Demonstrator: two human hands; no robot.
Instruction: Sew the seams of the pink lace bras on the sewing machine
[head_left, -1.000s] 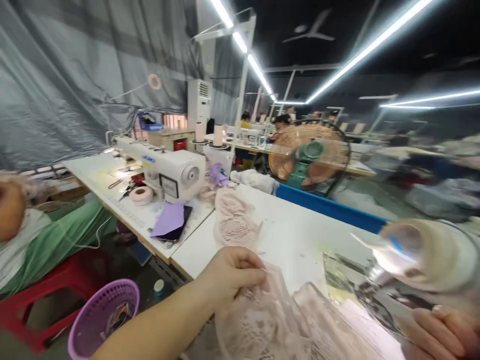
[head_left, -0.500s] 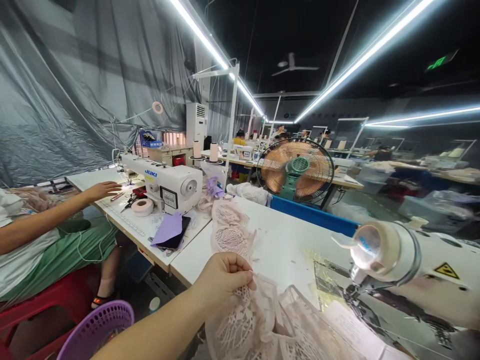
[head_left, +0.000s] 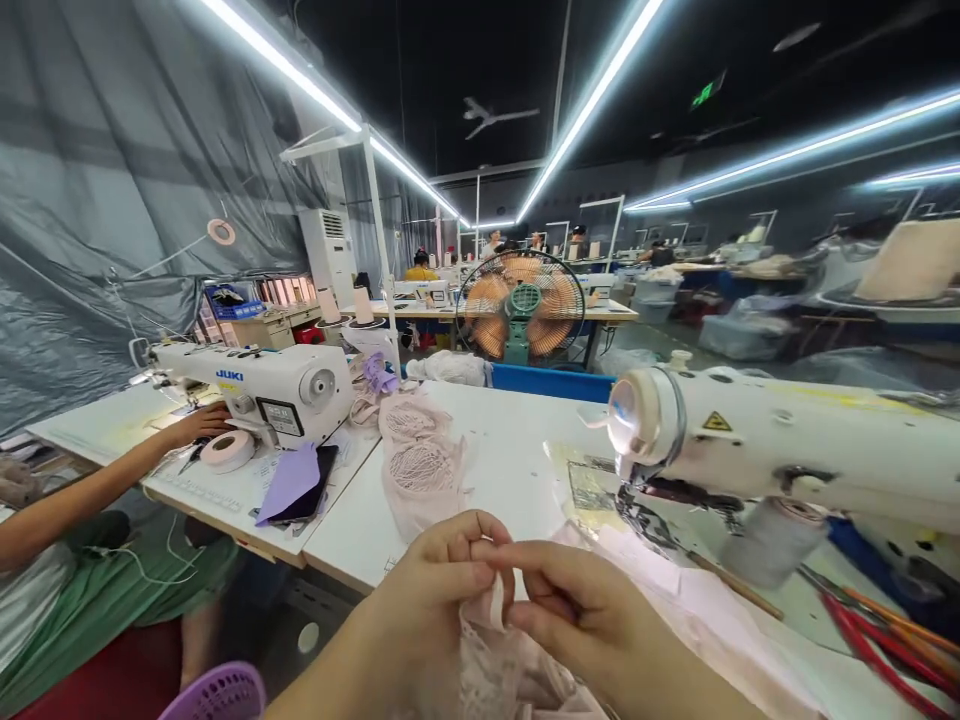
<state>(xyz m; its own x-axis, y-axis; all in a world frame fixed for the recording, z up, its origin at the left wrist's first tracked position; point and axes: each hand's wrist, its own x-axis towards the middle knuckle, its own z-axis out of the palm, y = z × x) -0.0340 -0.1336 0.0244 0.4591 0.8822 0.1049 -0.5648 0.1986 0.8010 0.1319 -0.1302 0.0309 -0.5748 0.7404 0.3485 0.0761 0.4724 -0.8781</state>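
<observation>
My left hand (head_left: 454, 575) pinches the narrow edge of a pale pink lace bra (head_left: 487, 655), which hangs down below my fingers. Close against it, my right hand (head_left: 574, 610) is closed on the same edge, its fingertips meeting those of my left hand. The lower part of the bra is partly hidden by my hands and the bottom of the picture. Just beyond my hands, another pale pink lace bra (head_left: 424, 465) lies on the white table (head_left: 499, 440).
A white sewing machine (head_left: 720, 420) stands at right, with a thread cone (head_left: 776, 540) and red-handled scissors (head_left: 870, 640) near it. At left, a co-worker's hand (head_left: 196, 425) reaches beside a JUKI machine (head_left: 285, 385). A large fan (head_left: 521, 305) stands beyond the table.
My right hand has come into view and joined my left hand at the bra's edge. The view has turned right, and the co-worker's hand is now beside the tape roll.
</observation>
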